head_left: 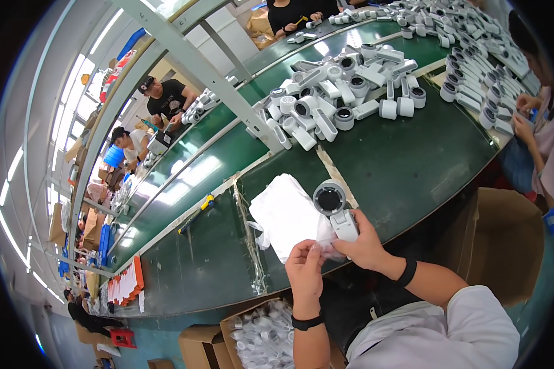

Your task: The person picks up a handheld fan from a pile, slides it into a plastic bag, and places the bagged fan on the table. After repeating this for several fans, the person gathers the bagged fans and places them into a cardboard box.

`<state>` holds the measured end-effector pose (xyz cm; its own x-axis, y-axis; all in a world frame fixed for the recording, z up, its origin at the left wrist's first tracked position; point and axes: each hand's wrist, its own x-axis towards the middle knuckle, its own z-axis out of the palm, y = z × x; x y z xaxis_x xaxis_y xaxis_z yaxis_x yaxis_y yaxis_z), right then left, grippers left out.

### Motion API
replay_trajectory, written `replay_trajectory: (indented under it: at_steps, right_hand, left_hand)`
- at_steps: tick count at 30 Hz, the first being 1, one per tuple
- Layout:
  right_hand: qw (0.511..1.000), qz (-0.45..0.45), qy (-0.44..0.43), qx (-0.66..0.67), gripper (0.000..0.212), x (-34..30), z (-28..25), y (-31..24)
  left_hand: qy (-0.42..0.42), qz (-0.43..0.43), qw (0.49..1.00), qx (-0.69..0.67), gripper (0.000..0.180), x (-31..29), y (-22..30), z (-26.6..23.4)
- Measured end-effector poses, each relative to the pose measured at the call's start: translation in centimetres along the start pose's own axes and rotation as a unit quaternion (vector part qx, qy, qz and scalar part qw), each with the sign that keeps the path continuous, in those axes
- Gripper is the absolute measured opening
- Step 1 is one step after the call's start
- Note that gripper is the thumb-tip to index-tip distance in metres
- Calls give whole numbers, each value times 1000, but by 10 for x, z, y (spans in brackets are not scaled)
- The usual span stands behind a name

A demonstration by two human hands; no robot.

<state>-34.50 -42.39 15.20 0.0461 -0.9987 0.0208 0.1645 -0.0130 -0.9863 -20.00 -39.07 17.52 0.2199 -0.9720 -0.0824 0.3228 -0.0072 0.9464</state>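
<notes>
Right fingers hold a white, round-headed, black-faced device.

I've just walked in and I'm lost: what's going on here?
A person's right hand holds a white device with a round dark face. The left hand pinches thin plastic at the device's lower end, beside a flat white stack. Whether the plastic covers any of it is unclear. Similar devices lie piled farther up the green table.

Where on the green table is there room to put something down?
There's bare tabletop between the pile of white devices and the right hand. Another free patch lies between the orange stack and the white plastic, nearer than the yellow cutter. It's crowded at the pile and by the left hand.
</notes>
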Motion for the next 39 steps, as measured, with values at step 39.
replay_trajectory:
  at_steps: [39]
  right_hand:
    - [941,152,-274,-129,71,-20,-56,-35]
  left_hand:
    - [-59,274,898,338,16,-17,14,13]
